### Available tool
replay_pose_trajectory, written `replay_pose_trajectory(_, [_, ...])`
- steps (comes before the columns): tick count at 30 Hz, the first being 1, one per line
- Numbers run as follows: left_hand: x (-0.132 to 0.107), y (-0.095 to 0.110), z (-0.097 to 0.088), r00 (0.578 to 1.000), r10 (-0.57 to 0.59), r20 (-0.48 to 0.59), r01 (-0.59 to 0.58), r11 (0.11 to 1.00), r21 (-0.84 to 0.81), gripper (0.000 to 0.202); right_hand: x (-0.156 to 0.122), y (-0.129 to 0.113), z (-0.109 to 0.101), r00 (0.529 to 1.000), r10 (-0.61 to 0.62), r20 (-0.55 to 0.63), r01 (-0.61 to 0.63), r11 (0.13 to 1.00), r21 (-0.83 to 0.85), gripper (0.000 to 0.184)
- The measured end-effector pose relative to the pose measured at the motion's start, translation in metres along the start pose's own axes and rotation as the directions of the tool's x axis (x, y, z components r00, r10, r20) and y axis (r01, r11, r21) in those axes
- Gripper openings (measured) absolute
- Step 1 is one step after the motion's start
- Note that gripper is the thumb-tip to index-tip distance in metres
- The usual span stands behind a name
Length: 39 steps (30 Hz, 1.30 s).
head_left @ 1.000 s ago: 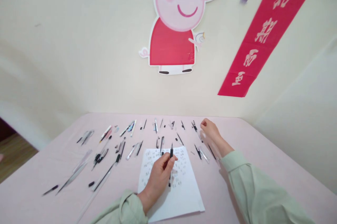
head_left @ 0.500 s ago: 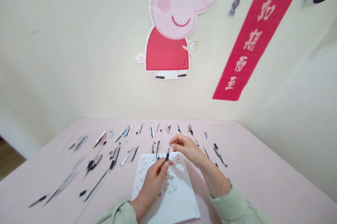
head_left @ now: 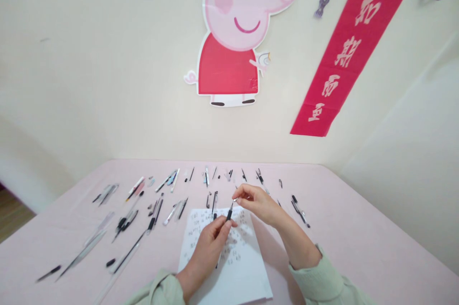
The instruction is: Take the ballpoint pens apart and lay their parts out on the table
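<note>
A pen (head_left: 229,214) with a black grip is held between the thumb and fingers of my left hand (head_left: 208,245), its narrow end pointing up and away. At that end, my right hand (head_left: 257,204) pinches a small, light-coloured pen tip piece (head_left: 235,200) between thumb and forefinger. Whether the piece touches the pen is too small to tell. Below both hands lies a sheet of paper (head_left: 244,281) with handwritten characters, partly covered by my left hand. Part of the pen's rear is hidden by my left palm; a dark end shows beneath it.
Pen parts lie in small groups over the pink table (head_left: 358,247): a black pen (head_left: 300,212) to the right, clear barrels and refills (head_left: 129,252) to the left, white pens (head_left: 175,180) behind. The wall carries a pig cutout (head_left: 229,66) and a red banner (head_left: 344,56).
My right hand's fingertips have shifted slightly right and down, staying at the pen's narrow end. The pen leans a little more to the right. The camera view has moved slightly.
</note>
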<state>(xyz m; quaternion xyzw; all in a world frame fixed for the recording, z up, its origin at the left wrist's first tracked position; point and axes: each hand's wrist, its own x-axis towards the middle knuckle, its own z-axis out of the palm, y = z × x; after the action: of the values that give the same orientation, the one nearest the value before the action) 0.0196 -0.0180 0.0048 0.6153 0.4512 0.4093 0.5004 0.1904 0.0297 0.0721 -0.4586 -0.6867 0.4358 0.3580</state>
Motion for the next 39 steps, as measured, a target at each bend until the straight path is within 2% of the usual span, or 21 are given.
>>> replay_pose_trajectory(3, [0.001, 0.002, 0.000, 1.000, -0.009, 0.017, 0.008, 0.999, 0.031, 0.043, -0.001, 0.000, -0.002, 1.000, -0.014, 0.021, 0.016, 0.998, -0.055, 0.012])
replay_pose_trajectory(8, [0.001, 0.002, -0.002, 0.998, -0.011, 0.056, 0.007, 0.998, 0.064, 0.043, -0.004, -0.008, -0.005, 0.998, -0.007, 0.059, 0.011, 0.998, -0.056, 0.011])
replay_pose_trajectory(14, [0.001, 0.000, -0.002, 0.997, 0.009, 0.083, -0.014, 0.998, 0.060, 0.042, -0.003, -0.007, -0.007, 0.999, 0.016, 0.039, -0.014, 0.999, -0.047, 0.009])
replay_pose_trajectory(26, [-0.002, 0.005, -0.002, 0.991, 0.032, 0.128, -0.046, 0.994, 0.103, 0.042, -0.008, -0.013, -0.012, 0.972, 0.045, 0.232, -0.033, 0.998, -0.058, 0.009])
replay_pose_trajectory(39, [-0.001, 0.006, -0.002, 0.992, 0.014, 0.123, -0.029, 0.993, 0.114, 0.038, -0.009, -0.005, -0.013, 0.962, 0.014, 0.271, 0.017, 0.994, -0.110, 0.013])
